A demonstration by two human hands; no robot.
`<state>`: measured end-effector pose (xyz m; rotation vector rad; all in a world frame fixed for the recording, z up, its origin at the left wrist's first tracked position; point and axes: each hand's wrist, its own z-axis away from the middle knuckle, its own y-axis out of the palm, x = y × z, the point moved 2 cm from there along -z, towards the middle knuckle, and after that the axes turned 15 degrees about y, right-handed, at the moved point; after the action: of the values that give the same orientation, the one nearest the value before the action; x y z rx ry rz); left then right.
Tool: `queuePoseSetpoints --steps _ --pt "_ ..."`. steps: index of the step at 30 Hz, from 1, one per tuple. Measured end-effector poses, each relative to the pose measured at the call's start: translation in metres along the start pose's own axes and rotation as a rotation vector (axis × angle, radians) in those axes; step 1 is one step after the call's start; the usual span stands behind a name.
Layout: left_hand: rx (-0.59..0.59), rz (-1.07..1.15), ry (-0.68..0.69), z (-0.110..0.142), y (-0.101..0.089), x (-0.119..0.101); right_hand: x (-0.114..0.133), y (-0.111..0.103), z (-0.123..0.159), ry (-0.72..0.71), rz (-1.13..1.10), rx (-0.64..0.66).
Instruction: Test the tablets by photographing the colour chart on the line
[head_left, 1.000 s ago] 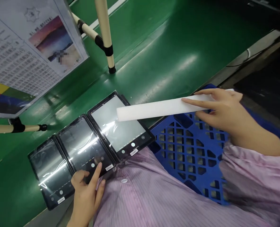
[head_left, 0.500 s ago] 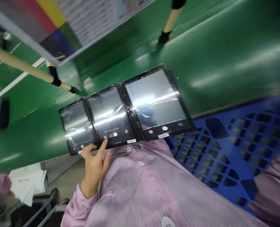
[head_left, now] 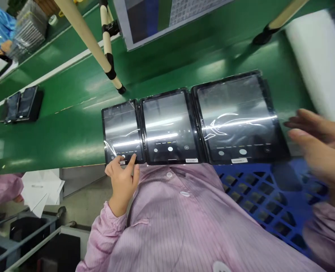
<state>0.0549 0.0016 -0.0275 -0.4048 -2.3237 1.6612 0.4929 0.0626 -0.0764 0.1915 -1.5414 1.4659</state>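
Note:
Three black tablets lie side by side along the near edge of the green bench, their screens lit with camera controls. My left hand (head_left: 122, 176) rests at the bottom of the left tablet (head_left: 122, 126), its index finger stretched onto the screen near the round buttons. Between the others lies the middle tablet (head_left: 169, 121), with a white label strip below its screen. The right tablet (head_left: 237, 109) looks largest and also bears a label. My right hand (head_left: 321, 143), somewhat blurred, is beside that tablet's right edge, fingers apart and holding nothing.
Cream pipe legs (head_left: 88, 37) with black joints stand on the green bench (head_left: 71, 132). A colour chart board (head_left: 162, 19) hangs behind the tablets. A white block (head_left: 323, 56) is at the right, above a blue plastic grid (head_left: 249, 192). More devices (head_left: 26, 102) lie at left.
My right hand has come into view at the right. My left index finger has moved from the middle tablet's edge onto the left tablet. The camera view has shifted.

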Motion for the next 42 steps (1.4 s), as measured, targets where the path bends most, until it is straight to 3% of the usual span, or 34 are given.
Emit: queuePoseSetpoints --steps 3,6,9,12,15,18,20,22,24,25,26,28,31,37,39,42 --pt "-0.027 0.014 0.054 -0.006 0.001 0.000 0.025 0.010 0.018 0.268 -0.257 0.091" --pt "-0.061 0.139 0.204 -0.025 0.000 -0.010 0.032 0.015 0.022 0.373 -0.404 0.085" --pt "-0.008 0.250 0.377 -0.049 0.003 -0.033 0.027 0.018 0.021 0.381 -0.536 0.101" --pt "0.022 0.265 0.466 -0.069 0.011 -0.061 0.020 0.020 0.020 0.372 -0.643 0.112" --pt "0.088 0.228 0.482 -0.081 0.019 -0.083 0.017 0.023 0.020 0.358 -0.690 0.125" --pt "0.143 0.193 0.443 -0.081 0.018 -0.082 0.016 0.022 0.021 0.338 -0.722 0.149" --pt "0.113 0.190 0.355 -0.073 0.011 -0.059 0.014 0.020 0.020 0.322 -0.736 0.168" --pt "0.031 0.164 0.149 -0.059 0.003 -0.015 0.013 0.018 0.019 0.293 -0.744 0.213" --pt "-0.056 0.104 -0.139 -0.039 -0.003 0.037 0.010 0.016 0.017 0.250 -0.744 0.269" --pt "-0.025 0.121 -0.299 -0.028 -0.003 0.062 0.009 0.015 0.017 0.228 -0.742 0.289" --pt "-0.031 0.183 -0.499 -0.017 -0.002 0.085 0.008 0.015 0.016 0.209 -0.738 0.299" --pt "-0.001 0.532 -0.876 0.005 0.005 0.114 0.006 0.015 0.016 0.182 -0.726 0.292" --pt "-0.061 0.873 -1.040 0.020 0.014 0.125 0.005 0.016 0.017 0.152 -0.699 0.268" --pt "-0.318 1.108 -1.104 0.004 0.017 0.124 0.006 0.011 0.016 0.138 -0.645 0.217" --pt "-0.376 1.166 -1.097 -0.006 0.014 0.123 0.009 0.005 0.015 0.143 -0.624 0.133" --pt "-0.343 1.299 -1.055 -0.020 0.010 0.112 0.026 -0.002 0.019 0.062 -0.497 -0.071"
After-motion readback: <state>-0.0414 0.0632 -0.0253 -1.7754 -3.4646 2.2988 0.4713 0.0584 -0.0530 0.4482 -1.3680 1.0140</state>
